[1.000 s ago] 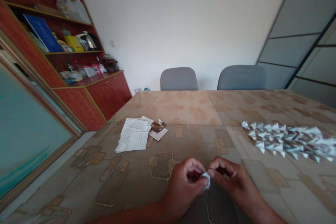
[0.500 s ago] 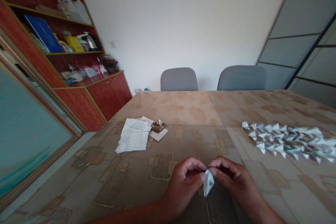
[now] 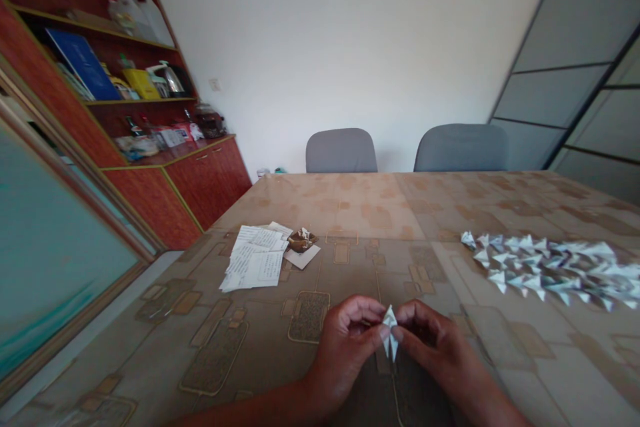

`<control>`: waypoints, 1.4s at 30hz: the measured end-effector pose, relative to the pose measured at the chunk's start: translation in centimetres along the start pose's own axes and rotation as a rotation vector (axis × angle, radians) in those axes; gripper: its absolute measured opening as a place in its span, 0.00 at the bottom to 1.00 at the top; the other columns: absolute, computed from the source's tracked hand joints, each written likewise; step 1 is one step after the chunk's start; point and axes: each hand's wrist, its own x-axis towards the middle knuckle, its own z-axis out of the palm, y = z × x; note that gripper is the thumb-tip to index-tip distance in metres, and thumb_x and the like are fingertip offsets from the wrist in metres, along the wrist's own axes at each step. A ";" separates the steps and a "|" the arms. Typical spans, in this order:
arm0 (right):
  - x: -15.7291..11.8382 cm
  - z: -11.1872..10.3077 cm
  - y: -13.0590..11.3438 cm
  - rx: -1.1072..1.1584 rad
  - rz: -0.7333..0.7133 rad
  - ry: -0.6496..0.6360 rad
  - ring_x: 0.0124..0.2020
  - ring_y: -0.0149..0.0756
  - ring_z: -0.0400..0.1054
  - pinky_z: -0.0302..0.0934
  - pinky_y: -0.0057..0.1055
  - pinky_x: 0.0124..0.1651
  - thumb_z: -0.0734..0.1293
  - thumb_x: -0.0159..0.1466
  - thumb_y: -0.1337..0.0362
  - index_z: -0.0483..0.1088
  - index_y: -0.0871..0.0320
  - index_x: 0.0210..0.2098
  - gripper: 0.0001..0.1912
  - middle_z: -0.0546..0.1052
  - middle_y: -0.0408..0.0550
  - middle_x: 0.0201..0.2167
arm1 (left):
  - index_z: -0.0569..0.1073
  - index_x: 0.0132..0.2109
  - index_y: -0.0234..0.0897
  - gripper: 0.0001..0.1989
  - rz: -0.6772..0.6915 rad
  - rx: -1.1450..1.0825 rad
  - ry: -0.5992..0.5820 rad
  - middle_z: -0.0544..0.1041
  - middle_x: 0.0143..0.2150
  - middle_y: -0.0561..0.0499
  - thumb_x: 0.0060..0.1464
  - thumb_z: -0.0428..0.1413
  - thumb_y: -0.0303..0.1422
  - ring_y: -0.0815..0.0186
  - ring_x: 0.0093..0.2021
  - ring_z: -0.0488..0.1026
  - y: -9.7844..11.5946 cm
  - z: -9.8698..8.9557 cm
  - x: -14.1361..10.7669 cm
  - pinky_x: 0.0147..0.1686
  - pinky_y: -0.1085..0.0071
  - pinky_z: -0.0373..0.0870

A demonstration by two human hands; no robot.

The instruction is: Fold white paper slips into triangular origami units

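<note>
Above the table (image 3: 270, 353), the folded paper (image 3: 390, 331) (pinched) points away, lengthwise.

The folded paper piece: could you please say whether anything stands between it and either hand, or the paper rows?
Nothing visible stands between the folded paper piece and the left hand or right hand; both touch it. Toward the paper rows, the right hand's fingers come first, then tabletop.

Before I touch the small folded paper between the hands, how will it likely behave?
The folded paper is probably very light, being small enough for fingertips of the left hand and right hand. Its sharp creases suggest some stiffness, though its two slim lower points would likely bend if pushed.
</note>
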 end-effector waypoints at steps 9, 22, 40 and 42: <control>0.1 0.0 -0.3 -0.033 -0.049 0.005 0.27 0.33 0.67 0.61 0.27 0.31 0.67 0.59 0.59 0.70 0.58 0.28 0.09 0.73 0.43 0.24 | 0.76 0.35 0.32 0.13 -0.041 0.042 0.013 0.77 0.31 0.50 0.46 0.65 0.38 0.65 0.33 0.73 0.1 0.0 0.2 0.36 0.73 0.67; 0.3 0.0 0.6 0.048 -0.025 -0.025 0.24 0.30 0.64 0.57 0.25 0.27 0.69 0.58 0.58 0.66 0.57 0.29 0.10 0.70 0.40 0.23 | 0.73 0.34 0.33 0.12 -0.045 0.064 0.015 0.73 0.28 0.52 0.48 0.62 0.38 0.69 0.28 0.69 -0.3 0.0 0.4 0.29 0.75 0.66; 0.2 0.0 0.7 0.091 -0.011 -0.026 0.23 0.28 0.59 0.53 0.24 0.27 0.71 0.56 0.61 0.64 0.57 0.27 0.11 0.65 0.37 0.22 | 0.74 0.27 0.33 0.09 0.003 0.144 0.043 0.73 0.24 0.52 0.45 0.62 0.34 0.68 0.26 0.69 0.9 -0.2 0.7 0.30 0.73 0.65; 0.2 0.0 0.7 0.100 -0.012 -0.038 0.23 0.28 0.59 0.53 0.24 0.27 0.71 0.56 0.60 0.64 0.56 0.28 0.12 0.65 0.37 0.22 | 0.73 0.26 0.33 0.10 -0.043 0.114 0.058 0.72 0.22 0.54 0.43 0.63 0.36 0.69 0.24 0.67 0.9 -0.2 0.8 0.28 0.74 0.63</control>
